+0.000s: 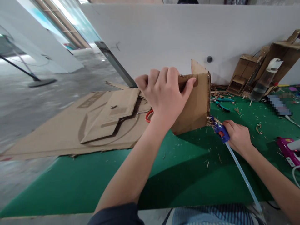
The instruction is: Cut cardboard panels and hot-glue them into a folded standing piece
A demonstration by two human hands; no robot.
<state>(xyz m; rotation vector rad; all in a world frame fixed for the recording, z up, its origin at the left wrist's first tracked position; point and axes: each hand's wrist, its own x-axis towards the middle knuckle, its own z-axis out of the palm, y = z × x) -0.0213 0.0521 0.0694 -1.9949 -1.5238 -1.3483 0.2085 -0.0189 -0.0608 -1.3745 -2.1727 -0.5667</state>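
Observation:
My left hand [164, 92] grips the top edge of a brown cardboard box [195, 106], thumb on the near face and fingers over the far side. The box stands upright on the green table [178, 175], with one flap rising at its back. Wrapped around a blue glue gun [219, 129], my right hand [237, 136] holds it at the box's lower right corner. Brown scraps cling around the gun's front end, and its tip is hidden. A long translucent glue stick [243, 176] sticks out of the gun's rear towards me.
Flat cardboard sheets [61, 131] lie at left, with red-handled scissors [148, 116] beside them. Teal pliers [222, 106], a bottle [263, 82], cardboard structures [243, 73], a phone [278, 104] and a magenta device [287, 151] are at right. A white partition [164, 34] stands behind.

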